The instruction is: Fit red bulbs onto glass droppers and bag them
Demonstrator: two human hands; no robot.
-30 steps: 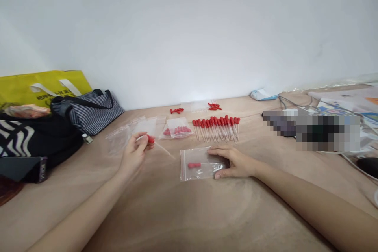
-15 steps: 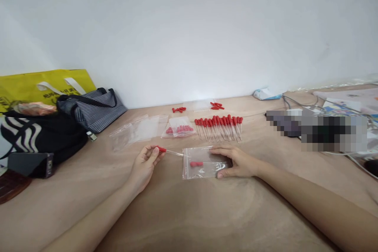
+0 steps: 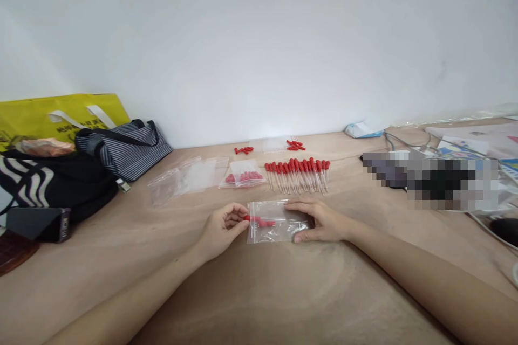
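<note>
A clear zip bag (image 3: 271,233) lies flat on the table with a red-bulbed dropper (image 3: 267,223) inside it. My left hand (image 3: 226,230) pinches the red bulb of a second dropper (image 3: 247,218) at the bag's mouth, and that dropper's front part is in the bag. Its glass tube is hard to make out through the plastic. At the bag's other end, my right hand (image 3: 318,220) holds the bag, thumb on the near edge and fingers on the far edge. Beyond the bag, several droppers (image 3: 297,172) lie in a row, red bulbs pointing away.
A bag of red bulbs (image 3: 245,177) and a stack of clear bags (image 3: 196,177) lie behind my left hand. Loose red bulbs (image 3: 296,145) sit near the wall. Bags (image 3: 125,151) and a dark box (image 3: 38,223) stand left; cables and papers (image 3: 457,145) are right.
My left hand has moved right, sliding the second dropper into the bag up to around its red bulb. My right hand has stayed on the bag.
</note>
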